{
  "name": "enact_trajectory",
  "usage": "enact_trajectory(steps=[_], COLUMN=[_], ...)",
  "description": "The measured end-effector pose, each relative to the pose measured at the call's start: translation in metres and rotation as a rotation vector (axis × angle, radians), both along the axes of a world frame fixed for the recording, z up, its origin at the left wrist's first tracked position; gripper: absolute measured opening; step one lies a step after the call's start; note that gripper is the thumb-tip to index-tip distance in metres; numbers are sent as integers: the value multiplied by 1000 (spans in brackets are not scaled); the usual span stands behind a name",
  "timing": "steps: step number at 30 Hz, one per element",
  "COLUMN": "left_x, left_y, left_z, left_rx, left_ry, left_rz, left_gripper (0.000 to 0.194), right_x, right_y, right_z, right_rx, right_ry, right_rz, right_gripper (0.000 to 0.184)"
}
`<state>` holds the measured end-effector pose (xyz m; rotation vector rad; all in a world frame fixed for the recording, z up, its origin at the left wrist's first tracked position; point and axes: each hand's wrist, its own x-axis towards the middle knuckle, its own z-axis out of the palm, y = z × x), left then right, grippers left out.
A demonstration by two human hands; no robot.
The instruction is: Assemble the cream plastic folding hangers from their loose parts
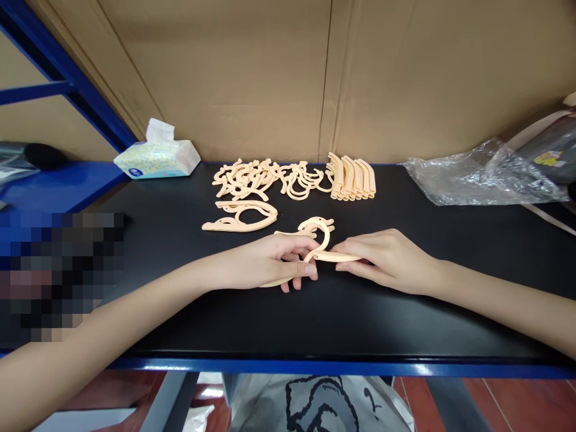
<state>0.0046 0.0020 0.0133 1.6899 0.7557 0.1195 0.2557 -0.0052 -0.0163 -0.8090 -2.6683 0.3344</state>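
We judge the hanger (322,255), held over the near middle of the desk (270,327), light, stiff and slightly slick, its hook (326,235) snappable, best gripped as our left hand (267,261) pinches below the hook and our right hand (389,262) pinches the right bar (341,257).

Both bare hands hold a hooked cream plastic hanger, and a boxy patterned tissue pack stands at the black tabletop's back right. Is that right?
Not quite: the head view shows the boxy patterned tissue pack at the back left of the black tabletop. The left hand and right hand do hold the hooked cream plastic hanger.
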Motion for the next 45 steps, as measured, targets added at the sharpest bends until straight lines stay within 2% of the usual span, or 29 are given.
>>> enact_trajectory(steps=[8,16,29,45], left_x=[3,3,4,3], left_y=[1,2,3,4], left_z=[-3,-3,-2,2], left_rx=[-83,-85,-57,-113], left_ry=[-24,-53,-26,-52], left_rz=[98,113,102,108], left_gripper=[21,25,31,23], right_x=[0,-2,-2,-1], right_y=[1,2,3,2], right_z=[0,0,-1,-2], right_rx=[82,188,178,190], right_ry=[22,0,-24,-11], right_rz=[62,74,70,46], right_gripper=[25,29,27,27])
